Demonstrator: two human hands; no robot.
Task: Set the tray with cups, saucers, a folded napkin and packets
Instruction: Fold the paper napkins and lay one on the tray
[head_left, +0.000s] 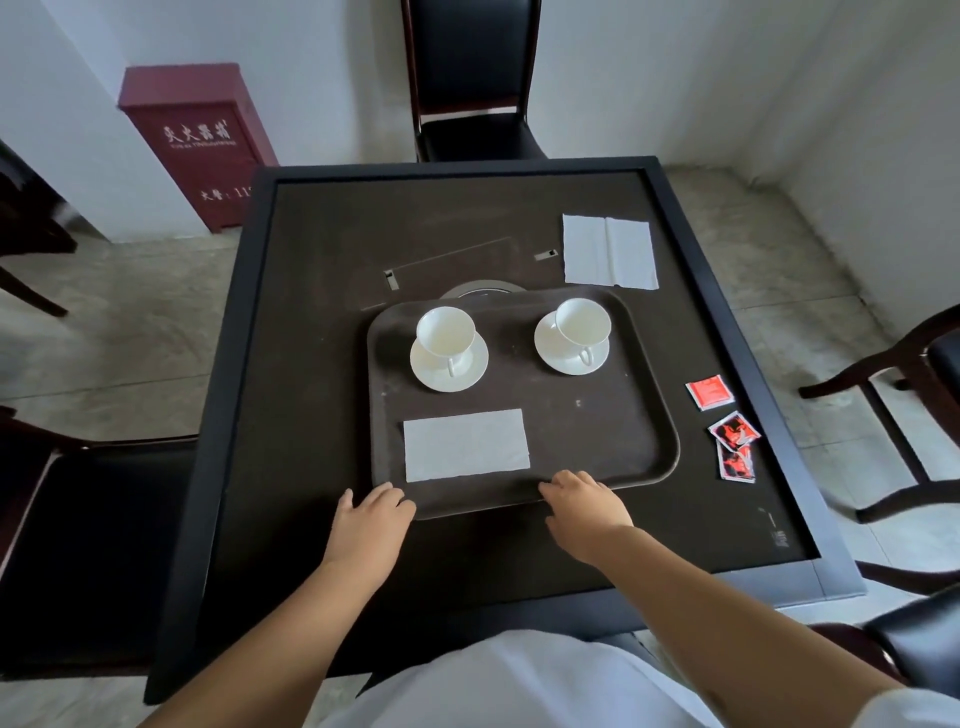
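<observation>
A dark brown tray (597, 447) lies in the middle of the table. On it stand two white cups on saucers, the left cup (445, 332) and the right cup (582, 322), handles toward me. A folded white napkin (466, 444) lies flat on the tray's near left. My left hand (371, 525) rests at the tray's near left corner, fingers spread on the rim. My right hand (584, 506) touches the near edge, fingers apart. Three red packets lie on the table right of the tray: one plain red packet (709, 392) and two red-and-black packets (733, 431) (736, 462).
The square dark table (311, 415) has a raised rim. An unfolded white napkin (609, 251) lies at its far right. Black chairs stand at the far side (472, 78), the left (78, 545) and the right (930, 364). A red cabinet (192, 140) stands against the wall.
</observation>
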